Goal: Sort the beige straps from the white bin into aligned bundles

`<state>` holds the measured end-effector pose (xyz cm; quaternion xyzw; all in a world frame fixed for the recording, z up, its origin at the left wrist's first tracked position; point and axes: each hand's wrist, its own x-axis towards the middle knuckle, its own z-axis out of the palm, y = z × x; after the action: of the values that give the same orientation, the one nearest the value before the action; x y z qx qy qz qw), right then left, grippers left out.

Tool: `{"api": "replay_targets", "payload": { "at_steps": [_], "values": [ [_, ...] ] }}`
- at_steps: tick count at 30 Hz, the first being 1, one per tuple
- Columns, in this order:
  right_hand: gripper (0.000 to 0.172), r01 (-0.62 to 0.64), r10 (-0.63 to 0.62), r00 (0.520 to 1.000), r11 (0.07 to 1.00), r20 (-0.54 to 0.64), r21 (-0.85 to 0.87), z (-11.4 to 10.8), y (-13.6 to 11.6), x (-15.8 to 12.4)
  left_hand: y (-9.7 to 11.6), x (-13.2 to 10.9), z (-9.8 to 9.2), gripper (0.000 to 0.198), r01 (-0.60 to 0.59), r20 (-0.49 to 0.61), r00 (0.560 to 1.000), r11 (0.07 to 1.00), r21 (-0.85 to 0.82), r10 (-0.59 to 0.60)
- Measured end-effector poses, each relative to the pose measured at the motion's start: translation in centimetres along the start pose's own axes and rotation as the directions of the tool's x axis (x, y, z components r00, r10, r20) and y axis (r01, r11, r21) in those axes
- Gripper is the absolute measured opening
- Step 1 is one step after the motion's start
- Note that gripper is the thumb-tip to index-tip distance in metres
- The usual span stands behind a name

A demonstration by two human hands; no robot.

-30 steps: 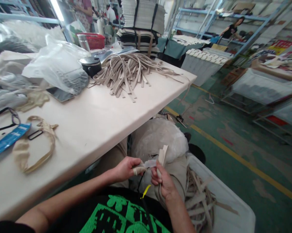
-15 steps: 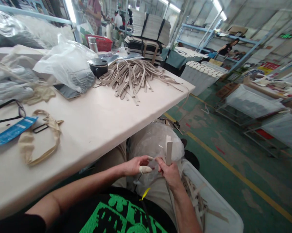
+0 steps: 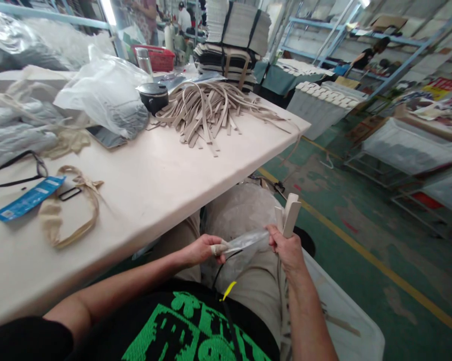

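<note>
Between my two hands a piece of clear plastic film [image 3: 250, 243] is stretched over my lap. My left hand [image 3: 206, 249], with a pale cover on its thumb, pinches the film's left end. In my right hand [image 3: 289, 248] are the film's other end and several beige strips [image 3: 291, 215], their ends standing up above the fist. The strips' lower lengths hang down beside my right leg, partly behind my forearm. A thin black cord with a yellow tag [image 3: 229, 290] lies below the film, in front of my shirt.
On the white table [image 3: 135, 195] lies a heap of beige strips [image 3: 210, 110], near a black pot [image 3: 153, 98], plastic bags [image 3: 101, 93], glasses [image 3: 18, 173] and a blue packet [image 3: 28, 199]. A white bin [image 3: 349, 306] stands at my right. Another person [image 3: 368, 55] is at the back right.
My hands have moved apart, the right one going right and slightly up. The film is now pulled taut between them. The strips in my right hand have fanned out a little.
</note>
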<state>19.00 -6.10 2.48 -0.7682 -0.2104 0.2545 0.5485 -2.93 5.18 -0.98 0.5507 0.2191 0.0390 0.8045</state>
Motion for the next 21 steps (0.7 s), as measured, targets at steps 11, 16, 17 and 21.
{"api": "replay_targets", "payload": {
  "at_steps": [11, 16, 17, 21],
  "values": [
    [0.041, 0.042, -0.041, 0.999, 0.999, 0.024, -0.026, 1.0, 0.4, 0.9, -2.4, -0.3, -1.1, 0.03, 0.144, 0.242, 0.945, 0.942, 0.302, -0.222],
    [0.039, -0.013, 0.008, 0.997, 0.998, 0.074, 0.066, 2.4, 0.4, 1.4, -2.5, -0.3, -0.7, 0.029, 0.093, 0.302, 0.923, 0.899, 0.427, -0.238],
    [0.04, -0.044, 0.036, 0.996, 0.994, 0.085, 0.097, 2.7, 0.6, 1.5, -2.7, -0.4, -0.6, 0.032, 0.102, 0.303, 0.922, 0.906, 0.41, -0.241],
    [0.047, -0.155, 0.122, 0.976, 0.971, 0.181, 0.181, 3.9, 1.5, 0.7, -3.2, 0.2, -1.0, 0.04, 0.22, 0.175, 0.958, 0.973, 0.063, -0.228]
  ]
}}
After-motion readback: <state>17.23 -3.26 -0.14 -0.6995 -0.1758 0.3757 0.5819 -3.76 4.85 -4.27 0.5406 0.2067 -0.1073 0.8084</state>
